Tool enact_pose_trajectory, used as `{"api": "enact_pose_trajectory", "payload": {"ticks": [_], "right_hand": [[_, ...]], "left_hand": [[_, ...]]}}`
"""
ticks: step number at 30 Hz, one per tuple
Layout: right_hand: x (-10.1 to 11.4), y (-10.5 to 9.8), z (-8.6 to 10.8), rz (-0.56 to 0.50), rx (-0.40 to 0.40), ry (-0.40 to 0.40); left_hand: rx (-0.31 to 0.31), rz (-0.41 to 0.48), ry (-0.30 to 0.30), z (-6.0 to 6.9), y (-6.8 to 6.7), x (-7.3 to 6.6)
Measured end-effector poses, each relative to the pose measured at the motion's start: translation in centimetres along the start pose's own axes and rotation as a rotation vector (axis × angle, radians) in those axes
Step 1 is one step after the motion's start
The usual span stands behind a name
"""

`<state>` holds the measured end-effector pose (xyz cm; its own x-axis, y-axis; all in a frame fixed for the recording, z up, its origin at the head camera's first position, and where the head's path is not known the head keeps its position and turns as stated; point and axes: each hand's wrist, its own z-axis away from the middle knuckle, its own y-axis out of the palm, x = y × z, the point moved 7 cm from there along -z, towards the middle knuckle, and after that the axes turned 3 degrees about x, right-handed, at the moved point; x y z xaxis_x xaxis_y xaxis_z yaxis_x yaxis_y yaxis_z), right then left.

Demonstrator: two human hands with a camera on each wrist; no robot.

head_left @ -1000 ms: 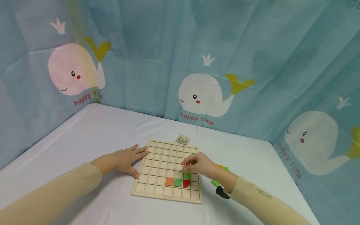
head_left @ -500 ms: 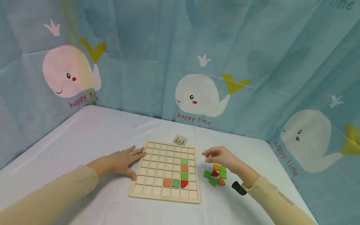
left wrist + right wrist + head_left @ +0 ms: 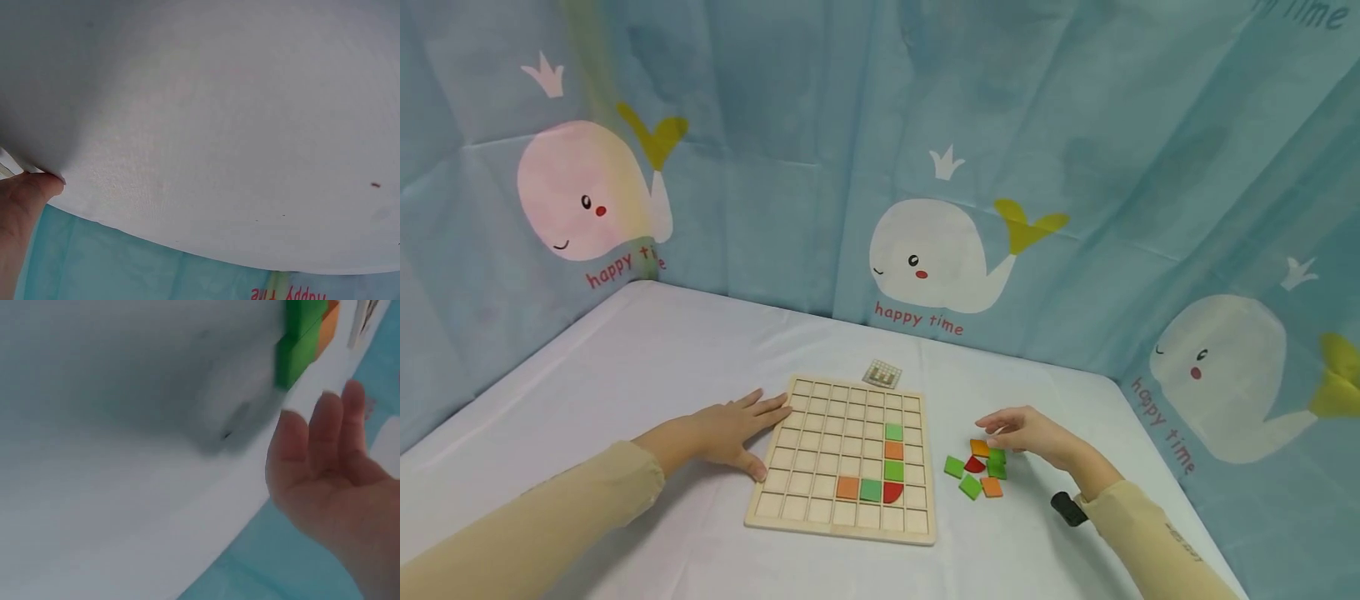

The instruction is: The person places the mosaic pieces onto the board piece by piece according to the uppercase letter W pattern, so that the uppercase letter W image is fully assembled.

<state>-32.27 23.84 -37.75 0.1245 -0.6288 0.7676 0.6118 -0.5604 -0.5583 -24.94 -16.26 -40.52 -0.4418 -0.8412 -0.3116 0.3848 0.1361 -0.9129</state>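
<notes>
The right hand (image 3: 1030, 432) has just crossed from above the wooden grid board (image 3: 808, 442), through the gap beside it, and now hovers low over the one-to-two o'clock side of the loose tile pile (image 3: 975, 465), which lies at the board's three o'clock. Its fingers curve loosely with a moderate gap to the thumb, and no piece shows between them in either the head or right wrist view; whether the thumb touches a tile there I cannot tell. The left hand (image 3: 730, 433) has not shifted: its fingers are spread wide, the tips resting at the board's edge from nine to ten o'clock, gripping nothing. The pieces on the board match those of half a second ago: running clockwise from two o'clock to six around the board's middle are the top green tile (image 3: 893, 432), the upper orange tile (image 3: 894, 451), the lower green tile (image 3: 893, 471), the red rounded piece (image 3: 892, 492), the teal tile (image 3: 870, 490) and the lower orange tile (image 3: 847, 487). The pile looks unaltered too, with its orange tile (image 3: 980, 448) at twelve o'clock just beside the thumb. I judge, then, that the work stands between placements, with six pieces set and none visibly in hand. The small patterned card (image 3: 882, 374) lies just off the board toward one o'clock.
</notes>
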Motion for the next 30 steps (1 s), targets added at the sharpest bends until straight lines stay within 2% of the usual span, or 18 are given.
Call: {"api": "enact_pose_trajectory", "payload": {"ticks": [9,13,30], "right_hand": [[-2.9,-0.6,-0.1,-0.014,0.14,0.039],[-3.3,-0.7,-0.6,-0.005,0.161,0.037],[-3.3,-0.4,-0.9,0.147,0.093,0.017]], "left_hand": [[0.0,0.005,0.003,0.0,0.0,0.0],[0.0,0.003,-0.002,0.0,0.0,0.1],[0.002,0.012,-0.003,0.1,-0.2,-0.2]]}}
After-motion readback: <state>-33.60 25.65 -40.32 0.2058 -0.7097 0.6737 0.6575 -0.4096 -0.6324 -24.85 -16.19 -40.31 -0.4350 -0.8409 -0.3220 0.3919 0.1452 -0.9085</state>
